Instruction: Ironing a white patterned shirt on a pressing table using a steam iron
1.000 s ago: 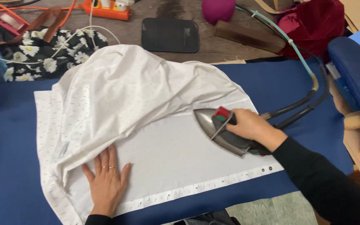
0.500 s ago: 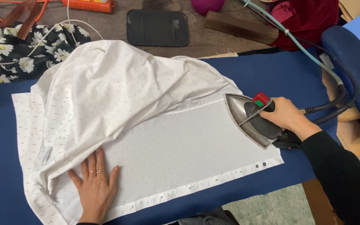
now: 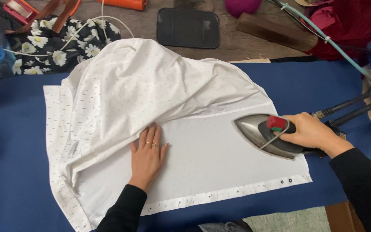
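Fingers (image 3: pixel 144 139) of the left hand (image 3: pixel 147 157) lie spread flat on the white shirt (image 3: pixel 151 94) — holding nothing. Far to their right, the right hand (image 3: pixel 310 131) grips the iron (image 3: pixel 258 133) — it sits on the shirt.

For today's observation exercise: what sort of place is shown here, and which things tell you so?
Probably a garment workshop or home ironing corner. A steam iron with hoses is pressed on a white shirt spread over a blue padded board, with more fabric heaped behind.
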